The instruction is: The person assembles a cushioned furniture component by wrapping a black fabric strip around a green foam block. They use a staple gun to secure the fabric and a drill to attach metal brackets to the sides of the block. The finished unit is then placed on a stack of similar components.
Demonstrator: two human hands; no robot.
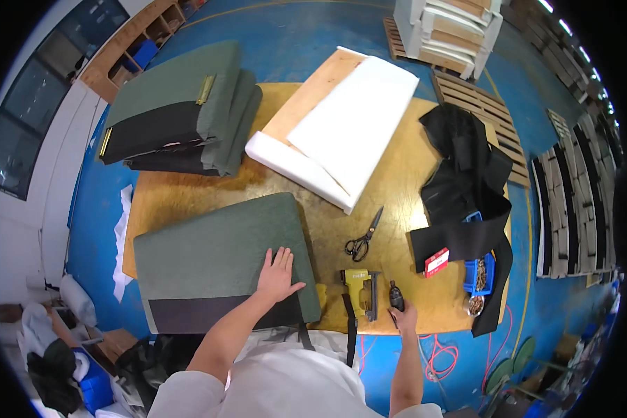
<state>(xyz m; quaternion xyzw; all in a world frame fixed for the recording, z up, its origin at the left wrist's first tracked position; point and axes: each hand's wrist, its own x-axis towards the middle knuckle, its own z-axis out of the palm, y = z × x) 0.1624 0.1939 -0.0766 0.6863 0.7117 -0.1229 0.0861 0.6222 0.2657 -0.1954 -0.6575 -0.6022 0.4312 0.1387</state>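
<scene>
Left hand (280, 276): open, flat on the green panel (219, 240); even pressure should steady it.
Right hand (405, 318): gripping a black tool (396, 297); best lifted clear of the staple gun (356, 289).

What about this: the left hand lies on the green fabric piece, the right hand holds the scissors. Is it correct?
Not fully: in the head view, the right hand holds a black tool, not the scissors. The left hand lies on the green fabric piece.

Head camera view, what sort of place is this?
Probably an upholstery workshop: what looks like a yellow staple gun and black scissors lie on the worktable, near a green fabric-covered panel, and a wooden pallet lies on the blue floor beyond.
</scene>
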